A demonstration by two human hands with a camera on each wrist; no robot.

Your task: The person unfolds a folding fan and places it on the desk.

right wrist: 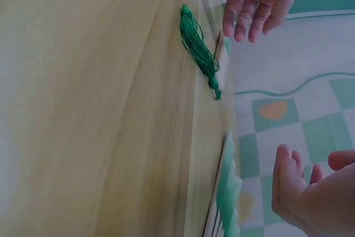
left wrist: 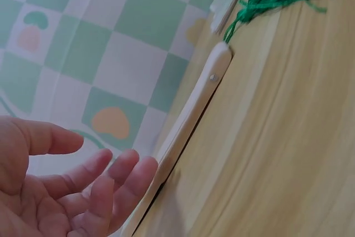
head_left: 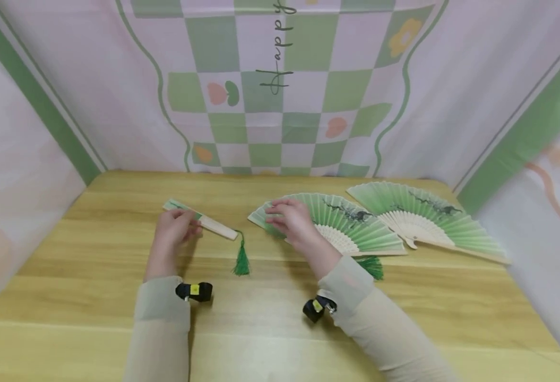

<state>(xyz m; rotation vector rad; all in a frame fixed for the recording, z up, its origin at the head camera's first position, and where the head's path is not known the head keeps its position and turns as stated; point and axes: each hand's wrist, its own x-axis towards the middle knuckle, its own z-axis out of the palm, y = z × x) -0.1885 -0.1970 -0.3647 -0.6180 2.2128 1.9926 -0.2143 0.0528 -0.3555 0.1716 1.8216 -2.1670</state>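
Observation:
A folded hand fan [head_left: 218, 227], pale ribs with a green end, lies on the table's left half, its green tassel [head_left: 242, 259] trailing toward the front. Over its far-left end is my left hand [head_left: 174, 227], thumb apart from loosely bent fingers; in the left wrist view the fingertips [left wrist: 145, 171] overlap the fan's edge and nothing is pinched. My right hand [head_left: 293, 222] hovers at the left side of a spread green fan [head_left: 339, 217] with a dark branch painting. Its fingers are relaxed, and the right wrist view shows the palm holding nothing.
A second spread green fan [head_left: 428, 212] lies at the right, its left end close behind the first. Another green tassel [head_left: 371, 267] pokes out below the middle fan. A checkered curtain [head_left: 303, 127] stands along the wooden table's [head_left: 260, 329] back edge.

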